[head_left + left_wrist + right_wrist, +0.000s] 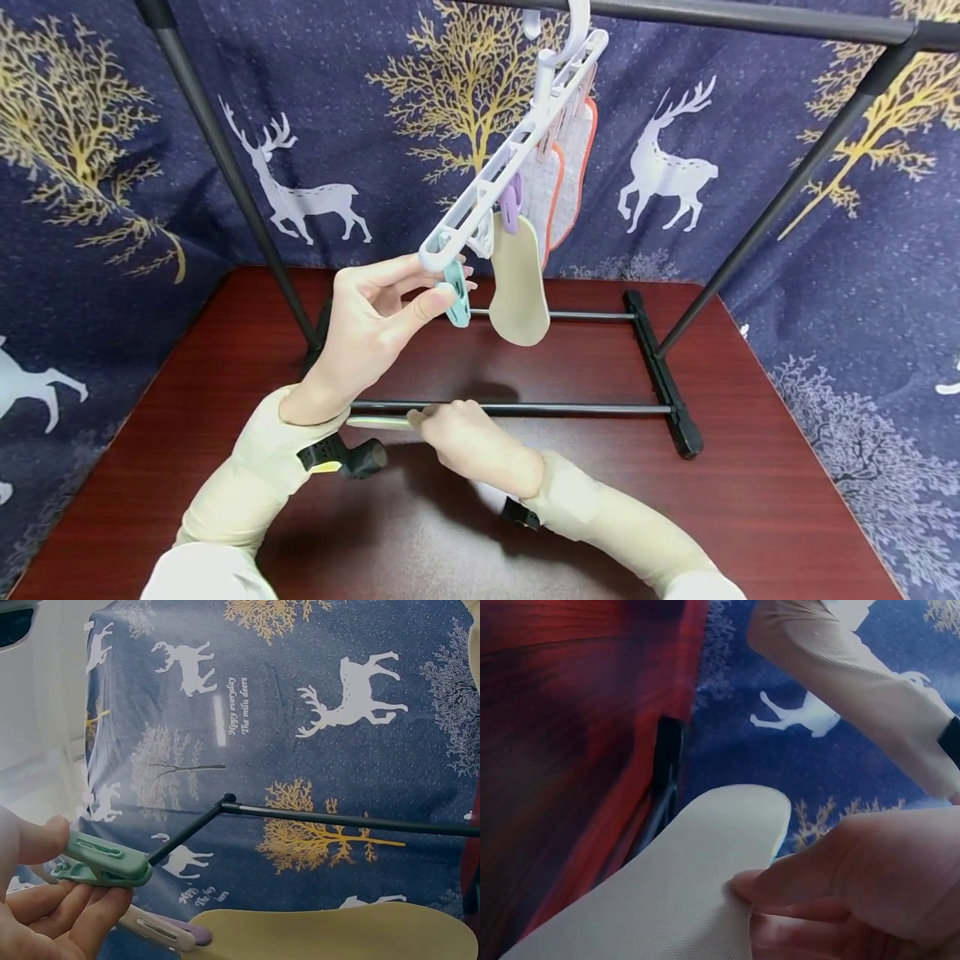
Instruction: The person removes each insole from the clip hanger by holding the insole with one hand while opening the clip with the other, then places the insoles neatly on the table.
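My left hand (375, 321) pinches a mint-green clothespin (457, 293) at the near end of a white clip hanger (517, 142). In the left wrist view that clothespin (109, 859) sits between thumb and fingers. Lower down, my right hand (472, 442) pinches the edge of a pale insole (378, 422), seen nearly edge-on from the head. The right wrist view shows the insole's (697, 855) woven face and rounded end. A yellowish insole (520, 287) hangs from the hanger by a purple clothespin (511, 202) and a white one (482, 236).
Behind it hang grey insoles with orange edging (577, 167). The hanger hooks over a black rack's top bar (720, 17); the rack's lower rails (585, 408) and feet stand on a dark red table (750, 500). A deer-patterned blue cloth (420, 50) covers the back.
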`<state>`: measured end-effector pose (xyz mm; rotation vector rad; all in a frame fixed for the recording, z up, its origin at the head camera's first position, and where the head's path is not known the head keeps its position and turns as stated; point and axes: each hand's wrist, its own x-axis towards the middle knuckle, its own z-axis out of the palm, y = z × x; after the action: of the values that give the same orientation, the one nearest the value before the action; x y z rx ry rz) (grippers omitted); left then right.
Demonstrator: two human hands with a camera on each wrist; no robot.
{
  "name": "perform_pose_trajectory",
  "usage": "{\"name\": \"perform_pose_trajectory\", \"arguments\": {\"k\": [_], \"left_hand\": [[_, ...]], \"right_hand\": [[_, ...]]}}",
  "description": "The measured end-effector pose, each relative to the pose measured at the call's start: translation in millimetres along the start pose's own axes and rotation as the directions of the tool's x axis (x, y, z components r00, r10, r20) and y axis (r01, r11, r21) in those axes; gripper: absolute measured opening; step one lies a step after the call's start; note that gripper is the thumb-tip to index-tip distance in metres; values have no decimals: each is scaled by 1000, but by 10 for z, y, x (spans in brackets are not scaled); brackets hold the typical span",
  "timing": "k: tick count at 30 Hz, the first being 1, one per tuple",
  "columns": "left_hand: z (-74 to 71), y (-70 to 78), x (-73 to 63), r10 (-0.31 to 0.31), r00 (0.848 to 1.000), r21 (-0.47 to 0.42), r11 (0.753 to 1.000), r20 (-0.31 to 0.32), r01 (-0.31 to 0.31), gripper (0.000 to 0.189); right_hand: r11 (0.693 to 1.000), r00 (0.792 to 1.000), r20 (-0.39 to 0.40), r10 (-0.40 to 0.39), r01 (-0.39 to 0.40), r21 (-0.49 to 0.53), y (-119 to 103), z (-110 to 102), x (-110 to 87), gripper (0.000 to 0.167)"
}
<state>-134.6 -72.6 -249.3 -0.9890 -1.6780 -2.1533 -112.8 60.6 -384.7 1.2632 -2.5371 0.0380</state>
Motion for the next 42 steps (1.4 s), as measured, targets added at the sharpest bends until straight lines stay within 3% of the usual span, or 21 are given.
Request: {"name": "perform_pose_trajectory", "arguments": {"k": [6, 13, 22, 28, 36, 42], "left_hand": [[10, -6, -12, -11, 1000, 6, 1000, 12, 11, 29], [2, -3, -19, -10, 1000, 4, 1000, 5, 10, 31], [-8, -64, -17, -24, 999, 17, 1000, 26, 23, 31], [-11, -78, -2, -18, 999, 39, 999, 29, 17, 40], [10, -79, -19, -19, 999, 26, 1000, 35, 18, 42], [19, -74, -15, -16, 999, 30, 999, 42, 15, 44]], "right_hand": [[996, 999, 20, -31, 32, -83, -92, 92, 102, 21], [995, 998, 56, -3, 8, -99, -114, 172, 152, 20], [965, 998, 49, -31, 42, -258, -242, 288, 180, 19], [973, 983, 173, -56, 93, -210, -298, 308, 201, 19], [974, 988, 118, -96, 118, -195, -333, 428, 154, 31], [972, 985, 157, -71, 103, -209, -363, 416, 161, 26]]}}
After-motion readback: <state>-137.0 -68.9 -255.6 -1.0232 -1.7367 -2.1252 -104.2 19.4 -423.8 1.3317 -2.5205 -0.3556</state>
